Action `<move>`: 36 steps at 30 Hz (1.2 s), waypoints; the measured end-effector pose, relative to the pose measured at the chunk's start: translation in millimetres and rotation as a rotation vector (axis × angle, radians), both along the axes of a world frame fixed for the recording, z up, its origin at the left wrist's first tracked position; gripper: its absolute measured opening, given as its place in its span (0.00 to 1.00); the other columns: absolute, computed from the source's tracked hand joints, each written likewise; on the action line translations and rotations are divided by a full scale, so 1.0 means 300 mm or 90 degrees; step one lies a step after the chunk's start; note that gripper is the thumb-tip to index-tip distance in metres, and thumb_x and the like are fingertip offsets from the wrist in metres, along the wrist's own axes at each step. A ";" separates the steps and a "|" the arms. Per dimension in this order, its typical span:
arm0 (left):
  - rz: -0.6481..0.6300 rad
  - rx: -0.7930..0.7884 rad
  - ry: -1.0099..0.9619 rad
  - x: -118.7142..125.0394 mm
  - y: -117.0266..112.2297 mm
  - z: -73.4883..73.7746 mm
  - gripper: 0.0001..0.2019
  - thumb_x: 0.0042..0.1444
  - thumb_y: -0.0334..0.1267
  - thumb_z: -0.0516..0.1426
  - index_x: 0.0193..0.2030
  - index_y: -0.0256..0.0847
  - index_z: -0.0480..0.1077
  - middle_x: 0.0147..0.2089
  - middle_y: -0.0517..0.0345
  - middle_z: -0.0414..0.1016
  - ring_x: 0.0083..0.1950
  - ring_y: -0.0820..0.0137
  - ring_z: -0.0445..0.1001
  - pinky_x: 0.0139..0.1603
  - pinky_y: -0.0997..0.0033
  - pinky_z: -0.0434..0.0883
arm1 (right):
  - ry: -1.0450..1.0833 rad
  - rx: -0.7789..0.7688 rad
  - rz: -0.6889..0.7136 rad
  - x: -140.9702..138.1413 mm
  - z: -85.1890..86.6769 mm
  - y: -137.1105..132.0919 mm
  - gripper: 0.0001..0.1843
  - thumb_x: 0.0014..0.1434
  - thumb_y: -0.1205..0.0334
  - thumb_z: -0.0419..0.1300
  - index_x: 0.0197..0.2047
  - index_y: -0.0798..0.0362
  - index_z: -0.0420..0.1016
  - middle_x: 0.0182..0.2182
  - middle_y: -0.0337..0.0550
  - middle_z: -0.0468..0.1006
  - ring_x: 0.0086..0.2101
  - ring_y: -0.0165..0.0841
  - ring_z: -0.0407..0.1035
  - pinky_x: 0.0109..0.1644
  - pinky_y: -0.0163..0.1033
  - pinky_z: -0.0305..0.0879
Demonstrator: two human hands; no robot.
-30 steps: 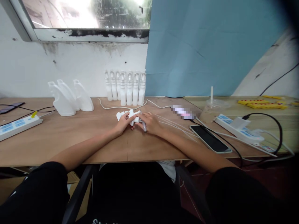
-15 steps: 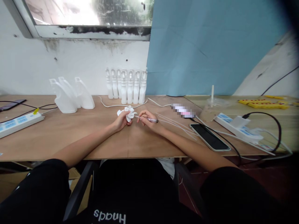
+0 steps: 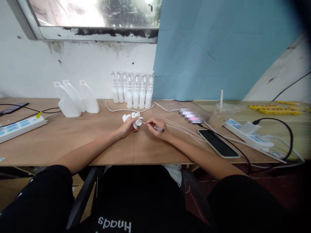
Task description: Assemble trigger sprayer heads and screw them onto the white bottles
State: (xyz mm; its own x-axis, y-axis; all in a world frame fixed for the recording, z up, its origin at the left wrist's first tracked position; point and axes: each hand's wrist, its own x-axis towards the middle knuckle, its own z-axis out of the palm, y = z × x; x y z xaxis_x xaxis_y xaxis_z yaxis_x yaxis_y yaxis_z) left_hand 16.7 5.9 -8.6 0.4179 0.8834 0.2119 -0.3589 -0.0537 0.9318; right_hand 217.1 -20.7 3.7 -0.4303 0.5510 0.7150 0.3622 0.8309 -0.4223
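Holding a small white sprayer head [image 3: 134, 119] in the left hand [image 3: 126, 127], fingers closed around its lower part, near the middle of the wooden table [image 3: 73, 139]. Right hand [image 3: 157, 128] pinches a thin pen-like tool [image 3: 155, 127] between thumb and fingers, closed on its shaft.

Orientation: the tool's long axis runs roughly left–right and slightly toward the near edge on its right end; its thin tip points left at the sprayer head and appears to touch or nearly touch it, contact too small to confirm. The sprayer head is tilted; which way its nozzle faces cannot be made out.

Risks, as judged:
- The tip could slip off the smooth plastic if pushed off-axis and jab the left fingers, which sit right behind the contact point.
- The part is held by fingertips only; a firm push may twist it out of the grip and onto the table.
- Loose white tubes [image 3: 181, 128] lie just right of the right hand; a sweep of the wrist could scatter them toward the phone [image 3: 218, 143].
- Row of white spray bottles [image 3: 132, 89] stands well apart, at the far side.
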 end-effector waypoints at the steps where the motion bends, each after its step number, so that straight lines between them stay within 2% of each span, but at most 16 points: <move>1: 0.006 0.000 0.011 0.002 0.000 -0.001 0.18 0.52 0.47 0.63 0.35 0.40 0.59 0.24 0.63 0.66 0.18 0.75 0.65 0.16 0.76 0.59 | -0.038 0.041 -0.009 0.001 0.001 0.000 0.06 0.60 0.61 0.54 0.35 0.51 0.71 0.25 0.39 0.73 0.25 0.30 0.64 0.33 0.36 0.61; 5: 0.020 0.017 0.046 0.005 0.001 -0.008 0.19 0.51 0.48 0.63 0.36 0.40 0.58 0.24 0.64 0.67 0.17 0.76 0.64 0.16 0.77 0.58 | -0.140 0.124 -0.015 -0.007 0.001 -0.002 0.05 0.58 0.65 0.52 0.33 0.51 0.69 0.25 0.39 0.71 0.25 0.30 0.63 0.32 0.36 0.59; 9: 0.035 0.034 0.049 0.008 -0.002 -0.009 0.19 0.51 0.49 0.62 0.37 0.40 0.58 0.24 0.64 0.67 0.17 0.77 0.63 0.16 0.78 0.56 | -0.148 0.118 -0.034 -0.020 -0.001 -0.005 0.05 0.59 0.66 0.51 0.32 0.51 0.66 0.25 0.39 0.70 0.25 0.30 0.62 0.31 0.35 0.58; 13: 0.047 0.027 0.044 0.006 -0.004 -0.006 0.19 0.51 0.48 0.62 0.36 0.40 0.58 0.23 0.65 0.66 0.17 0.77 0.63 0.16 0.77 0.58 | -0.153 0.101 -0.018 -0.022 -0.001 -0.005 0.05 0.60 0.65 0.51 0.32 0.52 0.66 0.27 0.40 0.71 0.26 0.30 0.64 0.33 0.35 0.59; 16: 0.046 0.037 0.060 -0.002 -0.005 -0.004 0.18 0.51 0.46 0.62 0.36 0.41 0.57 0.22 0.65 0.66 0.16 0.77 0.62 0.15 0.78 0.56 | -0.122 0.037 0.017 -0.017 -0.002 -0.001 0.05 0.61 0.64 0.52 0.33 0.52 0.67 0.27 0.39 0.72 0.26 0.29 0.64 0.33 0.35 0.60; 21: 0.034 0.025 0.072 -0.021 -0.004 -0.002 0.16 0.50 0.44 0.61 0.37 0.41 0.57 0.22 0.66 0.66 0.15 0.78 0.60 0.14 0.80 0.52 | -0.015 -0.126 0.060 -0.020 -0.015 0.013 0.08 0.62 0.59 0.54 0.34 0.52 0.69 0.25 0.37 0.72 0.26 0.28 0.65 0.32 0.34 0.61; 26: 0.018 0.002 0.088 -0.026 0.001 -0.002 0.15 0.50 0.43 0.61 0.36 0.42 0.58 0.20 0.67 0.63 0.13 0.80 0.54 0.13 0.80 0.45 | 0.105 -0.309 0.152 -0.032 -0.020 0.016 0.09 0.62 0.56 0.55 0.33 0.53 0.67 0.21 0.34 0.69 0.20 0.26 0.62 0.24 0.32 0.58; 34: 0.028 -0.044 0.096 -0.024 -0.004 0.006 0.15 0.47 0.40 0.63 0.32 0.41 0.59 0.20 0.67 0.59 0.14 0.81 0.51 0.13 0.81 0.43 | 0.172 -0.447 0.211 -0.045 -0.014 0.020 0.09 0.58 0.57 0.57 0.30 0.53 0.65 0.22 0.35 0.72 0.18 0.26 0.66 0.18 0.31 0.58; 36: 0.020 -0.052 0.092 -0.026 -0.006 0.008 0.15 0.47 0.40 0.63 0.30 0.41 0.59 0.19 0.68 0.57 0.14 0.81 0.50 0.13 0.81 0.42 | 0.153 -0.449 0.214 -0.044 -0.018 0.019 0.09 0.59 0.56 0.56 0.32 0.53 0.65 0.23 0.36 0.73 0.19 0.27 0.68 0.18 0.31 0.59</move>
